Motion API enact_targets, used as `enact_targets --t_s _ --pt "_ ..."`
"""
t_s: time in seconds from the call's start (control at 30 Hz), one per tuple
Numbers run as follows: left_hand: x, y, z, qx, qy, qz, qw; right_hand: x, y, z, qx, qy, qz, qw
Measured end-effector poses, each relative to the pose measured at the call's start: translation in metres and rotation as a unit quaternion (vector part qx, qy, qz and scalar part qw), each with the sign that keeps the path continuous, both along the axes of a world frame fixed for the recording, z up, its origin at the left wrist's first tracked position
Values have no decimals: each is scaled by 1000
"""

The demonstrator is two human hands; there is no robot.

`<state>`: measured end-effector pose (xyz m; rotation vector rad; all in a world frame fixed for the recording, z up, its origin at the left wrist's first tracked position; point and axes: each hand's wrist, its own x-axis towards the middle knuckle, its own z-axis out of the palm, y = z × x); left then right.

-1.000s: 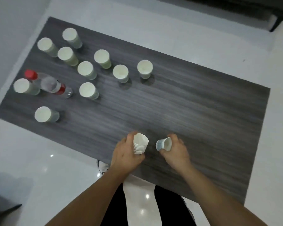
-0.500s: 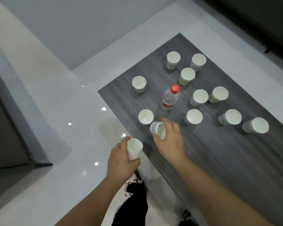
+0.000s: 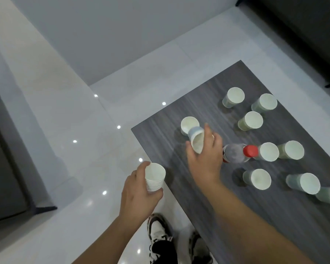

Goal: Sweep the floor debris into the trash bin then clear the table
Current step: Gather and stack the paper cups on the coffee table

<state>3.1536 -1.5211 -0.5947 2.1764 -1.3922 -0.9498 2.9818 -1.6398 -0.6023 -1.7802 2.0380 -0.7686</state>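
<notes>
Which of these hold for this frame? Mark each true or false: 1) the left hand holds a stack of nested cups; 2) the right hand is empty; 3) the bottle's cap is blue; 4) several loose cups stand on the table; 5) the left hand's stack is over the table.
1) True: the left hand grips a stack of nested cups.
2) False: the right hand holds a single cup, tilted.
3) False: the bottle has a red cap.
4) True: loose cups, such as the far one, stand on the table.
5) False: the stack is off the table's edge, over the floor.
</notes>
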Motion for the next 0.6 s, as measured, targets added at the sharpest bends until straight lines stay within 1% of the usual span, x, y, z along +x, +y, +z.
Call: enact_targets --t_s 0.03,0.07,0.1,0.17,0.2,0.27,0.3,0.37,0.43,0.5,0.53,0.6 --pt "-2 -8 1 -4 0 -2 1000 3 -18 1 0 -1 8 1000" --pt "-5 -16 1 -10 -1 -4 1000 5 -35 0 29 5 23 999" --pt "-7 -23 1 -15 -2 -5 1000 5 -49 -5 79 25 45 996" --pt "-12 -35 -1 -19 -8 -10 1000 5 -64 -20 183 65 92 977" --pt "-15 -40 -2 -16 -13 -13 1000 4 -64 -25 218 70 105 968" --pt "-19 -44 -5 1 -17 -16 1000 2 -49 -31 232 67 115 964" --pt "-22 -44 -6 13 -17 -22 1000 -1 -36 -32 236 67 119 962" --pt "-28 -43 -8 40 -24 -51 998 -13 1 -30 281 51 115 952" --pt "-39 -42 -7 74 -35 -87 993 -35 43 -26 337 23 80 938" --pt "-55 -44 -3 102 -35 -127 986 -63 79 -15 350 -3 4 937" --pt "-64 -46 -1 108 -31 -148 983 -77 92 -7 326 -20 -42 944" --pt "-87 -52 5 115 -21 -187 975 -100 107 7 227 -46 -121 965"
